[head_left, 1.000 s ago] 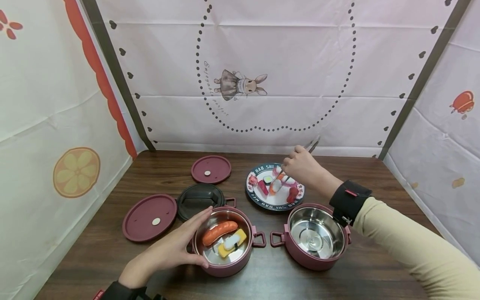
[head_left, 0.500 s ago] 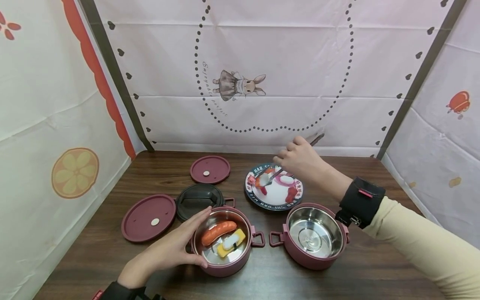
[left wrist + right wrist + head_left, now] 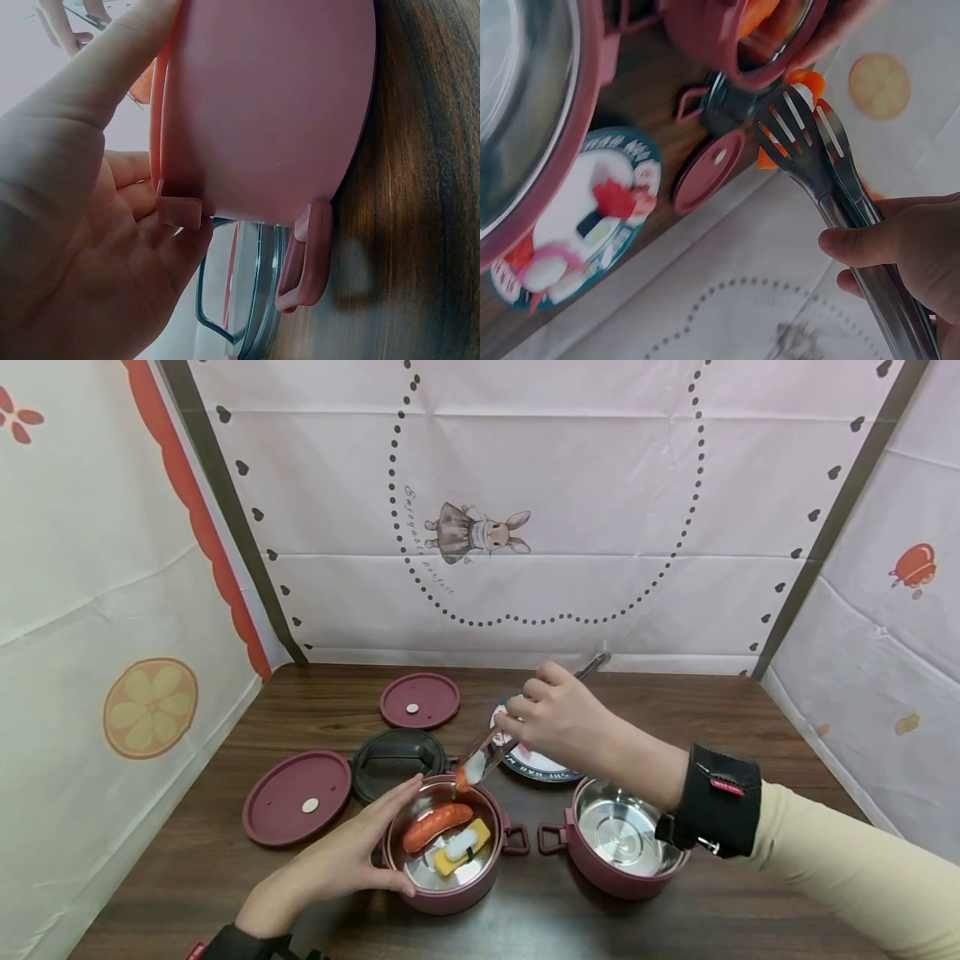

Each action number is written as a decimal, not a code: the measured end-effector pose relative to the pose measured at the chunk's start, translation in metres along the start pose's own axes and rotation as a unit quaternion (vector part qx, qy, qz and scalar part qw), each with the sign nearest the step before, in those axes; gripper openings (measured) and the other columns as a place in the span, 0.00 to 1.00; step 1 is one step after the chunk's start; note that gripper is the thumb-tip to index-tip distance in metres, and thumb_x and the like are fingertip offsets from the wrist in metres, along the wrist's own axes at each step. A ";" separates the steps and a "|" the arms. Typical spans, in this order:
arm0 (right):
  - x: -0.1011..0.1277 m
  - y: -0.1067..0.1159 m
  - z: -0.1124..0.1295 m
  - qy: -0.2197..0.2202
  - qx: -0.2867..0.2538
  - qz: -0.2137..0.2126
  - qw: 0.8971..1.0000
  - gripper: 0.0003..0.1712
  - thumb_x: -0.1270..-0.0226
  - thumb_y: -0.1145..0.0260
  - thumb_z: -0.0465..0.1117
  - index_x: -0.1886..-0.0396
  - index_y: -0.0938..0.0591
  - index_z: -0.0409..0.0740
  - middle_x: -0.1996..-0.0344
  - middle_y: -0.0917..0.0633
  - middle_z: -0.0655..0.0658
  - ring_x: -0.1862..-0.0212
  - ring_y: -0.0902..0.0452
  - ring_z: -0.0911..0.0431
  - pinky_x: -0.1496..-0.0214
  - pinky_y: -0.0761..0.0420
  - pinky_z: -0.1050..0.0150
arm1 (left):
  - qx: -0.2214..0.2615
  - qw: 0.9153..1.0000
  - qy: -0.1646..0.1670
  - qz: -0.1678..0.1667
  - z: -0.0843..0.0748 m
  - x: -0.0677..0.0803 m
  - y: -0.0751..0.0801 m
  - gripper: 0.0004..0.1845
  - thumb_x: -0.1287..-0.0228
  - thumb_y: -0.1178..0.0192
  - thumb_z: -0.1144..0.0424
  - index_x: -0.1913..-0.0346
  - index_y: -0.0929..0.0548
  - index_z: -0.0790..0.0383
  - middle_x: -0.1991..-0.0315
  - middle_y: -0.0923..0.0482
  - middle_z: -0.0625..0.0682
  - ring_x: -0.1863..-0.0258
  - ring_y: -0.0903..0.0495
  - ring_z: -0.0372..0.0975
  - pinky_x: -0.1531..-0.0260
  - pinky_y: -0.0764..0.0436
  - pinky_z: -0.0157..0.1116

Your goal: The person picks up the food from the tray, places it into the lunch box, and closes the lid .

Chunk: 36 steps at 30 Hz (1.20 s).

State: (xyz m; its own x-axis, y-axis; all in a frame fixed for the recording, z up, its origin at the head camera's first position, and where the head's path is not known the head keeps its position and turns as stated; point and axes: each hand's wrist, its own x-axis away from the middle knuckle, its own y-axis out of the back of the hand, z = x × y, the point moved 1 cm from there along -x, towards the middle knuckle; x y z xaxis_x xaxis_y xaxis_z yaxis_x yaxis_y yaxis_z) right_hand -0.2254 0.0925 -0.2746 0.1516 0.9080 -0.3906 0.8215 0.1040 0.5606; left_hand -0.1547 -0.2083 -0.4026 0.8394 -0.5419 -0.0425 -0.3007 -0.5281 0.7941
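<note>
My right hand (image 3: 558, 718) grips metal tongs (image 3: 847, 202) with slotted heads. Between the heads is a piece of toy sushi (image 3: 472, 771), white with orange, above the far rim of the left pot. This maroon pot (image 3: 457, 902) has a steel inside and holds a toy sausage (image 3: 437, 827) and a yellow-and-white toy sushi (image 3: 463, 847). My left hand (image 3: 337, 860) holds the pot's left side, thumb at the near rim and fingers at the far side. The left wrist view shows the pot's outer wall (image 3: 262, 112) close up.
A second maroon pot (image 3: 618, 877) with a bare steel inside stands at right. Behind it, partly hidden by my right hand, a patterned plate (image 3: 622, 161) bears several toy foods. Two maroon lids (image 3: 300, 797) and a black lidded thing (image 3: 397, 760) lie at left.
My right hand has moved from above the plate toward the left and nearer, carrying the toy sushi in the tongs to the left pot. The left hand has stayed on the pot.
</note>
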 end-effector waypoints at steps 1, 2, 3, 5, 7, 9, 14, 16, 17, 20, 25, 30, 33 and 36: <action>-0.001 0.002 0.004 0.005 -0.002 -0.009 1.000 0.12 0.43 0.27 0.44 0.58 0.12 0.61 0.67 0.13 0.60 0.67 0.21 0.58 0.57 0.27 0.62 | 0.000 1.000 0.000 0.000 0.000 0.000 0.000 0.63 0.55 0.31 0.31 0.19 0.53 0.47 0.19 0.53 0.56 0.22 0.47 0.54 0.32 0.37 0.62; -0.003 0.005 0.007 0.010 -0.005 -0.016 1.000 0.11 0.41 0.28 0.45 0.58 0.12 0.61 0.68 0.13 0.60 0.67 0.20 0.58 0.57 0.27 0.61 | 0.000 1.000 -0.002 -0.001 0.000 0.000 0.000 0.63 0.55 0.31 0.31 0.19 0.53 0.47 0.19 0.53 0.56 0.22 0.47 0.54 0.32 0.37 0.62; -0.004 0.008 0.011 0.015 -0.005 -0.022 1.000 0.10 0.39 0.29 0.45 0.58 0.12 0.61 0.67 0.13 0.60 0.67 0.20 0.58 0.57 0.26 0.61 | 0.000 1.000 -0.003 -0.002 0.000 0.000 0.000 0.63 0.55 0.31 0.32 0.19 0.53 0.47 0.19 0.52 0.56 0.22 0.47 0.54 0.32 0.37 0.62; -0.007 0.013 0.018 0.025 -0.011 -0.026 0.999 0.10 0.38 0.30 0.46 0.57 0.12 0.62 0.66 0.12 0.59 0.65 0.19 0.58 0.57 0.26 0.61 | -0.001 1.000 -0.006 -0.004 0.000 0.000 0.000 0.63 0.55 0.31 0.32 0.19 0.53 0.47 0.19 0.52 0.57 0.22 0.46 0.54 0.32 0.37 0.62; -0.009 0.019 0.025 0.033 -0.012 -0.024 0.999 0.10 0.36 0.30 0.47 0.56 0.12 0.63 0.65 0.12 0.59 0.63 0.18 0.58 0.57 0.25 0.61 | -0.002 1.000 -0.008 -0.006 0.000 0.000 0.000 0.63 0.55 0.30 0.32 0.19 0.53 0.47 0.19 0.52 0.57 0.22 0.46 0.53 0.32 0.37 0.61; -0.011 0.024 0.031 0.041 -0.016 -0.016 0.999 0.10 0.36 0.30 0.48 0.55 0.12 0.63 0.64 0.11 0.60 0.62 0.17 0.58 0.56 0.24 0.61 | -0.002 1.000 -0.009 -0.008 0.000 0.000 -0.001 0.63 0.55 0.30 0.33 0.19 0.53 0.47 0.19 0.52 0.57 0.22 0.46 0.53 0.31 0.36 0.61; -0.012 0.034 0.044 0.062 -0.027 0.031 0.997 0.14 0.37 0.29 0.53 0.51 0.13 0.64 0.61 0.11 0.60 0.60 0.16 0.58 0.51 0.24 0.61 | 0.002 1.000 -0.007 -0.005 0.001 0.000 -0.001 0.63 0.55 0.30 0.33 0.19 0.54 0.45 0.19 0.52 0.56 0.22 0.46 0.53 0.32 0.35 0.61; -0.012 0.038 0.048 0.071 -0.037 0.062 0.995 0.17 0.38 0.28 0.54 0.49 0.13 0.64 0.59 0.11 0.59 0.59 0.15 0.58 0.48 0.23 0.59 | 0.002 1.000 -0.007 -0.005 0.000 0.000 -0.001 0.63 0.55 0.30 0.33 0.19 0.54 0.45 0.19 0.52 0.56 0.23 0.46 0.53 0.33 0.35 0.61; -0.011 0.039 0.049 0.074 -0.038 0.070 0.994 0.17 0.37 0.29 0.54 0.48 0.14 0.65 0.60 0.11 0.59 0.59 0.15 0.58 0.48 0.23 0.59 | 0.002 1.000 -0.007 -0.005 0.000 0.000 -0.001 0.63 0.55 0.30 0.33 0.19 0.54 0.45 0.19 0.52 0.56 0.23 0.46 0.53 0.33 0.35 0.61; -0.012 0.043 0.051 0.082 -0.044 0.118 0.989 0.18 0.35 0.31 0.53 0.45 0.15 0.64 0.58 0.11 0.59 0.59 0.15 0.57 0.48 0.22 0.58 | -0.002 1.000 -0.008 -0.008 0.000 0.000 -0.001 0.63 0.55 0.30 0.33 0.19 0.53 0.46 0.19 0.52 0.57 0.22 0.46 0.53 0.32 0.35 0.61; -0.010 0.043 0.050 0.073 -0.050 0.163 0.983 0.19 0.32 0.34 0.52 0.41 0.17 0.63 0.54 0.12 0.60 0.58 0.16 0.57 0.54 0.23 0.62 | -0.001 1.000 -0.009 -0.008 0.000 0.000 -0.001 0.63 0.54 0.29 0.34 0.19 0.53 0.47 0.19 0.52 0.57 0.22 0.46 0.53 0.33 0.35 0.61; -0.009 0.041 0.043 0.044 -0.049 0.193 0.979 0.24 0.36 0.30 0.53 0.40 0.18 0.60 0.54 0.12 0.57 0.56 0.15 0.56 0.53 0.20 0.60 | -0.002 1.000 -0.009 -0.008 0.000 0.001 -0.002 0.63 0.54 0.29 0.35 0.19 0.52 0.48 0.19 0.52 0.56 0.23 0.46 0.53 0.33 0.34 0.61; -0.008 0.037 0.037 0.018 -0.053 0.207 0.977 0.25 0.36 0.29 0.51 0.39 0.19 0.59 0.53 0.12 0.54 0.56 0.14 0.54 0.52 0.18 0.58 | -0.002 1.000 -0.008 -0.009 0.000 0.001 -0.002 0.63 0.55 0.29 0.35 0.19 0.52 0.49 0.19 0.52 0.55 0.22 0.46 0.53 0.32 0.35 0.60; -0.005 0.030 0.028 -0.007 -0.051 0.203 0.978 0.23 0.35 0.30 0.47 0.40 0.18 0.57 0.53 0.11 0.53 0.59 0.14 0.54 0.54 0.17 0.57 | -0.003 1.000 -0.008 -0.009 0.000 0.001 -0.002 0.63 0.55 0.29 0.34 0.19 0.51 0.51 0.19 0.52 0.55 0.22 0.46 0.53 0.32 0.35 0.60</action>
State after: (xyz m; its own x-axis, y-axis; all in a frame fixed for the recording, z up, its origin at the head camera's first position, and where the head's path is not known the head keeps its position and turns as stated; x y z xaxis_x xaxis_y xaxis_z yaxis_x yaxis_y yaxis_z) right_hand -0.1857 0.0795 -0.2765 0.4626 0.8771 -0.1296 0.6330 -0.2244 0.7409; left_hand -0.1535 -0.2077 -0.4037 0.8370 -0.5431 -0.0668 -0.2830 -0.5342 0.7966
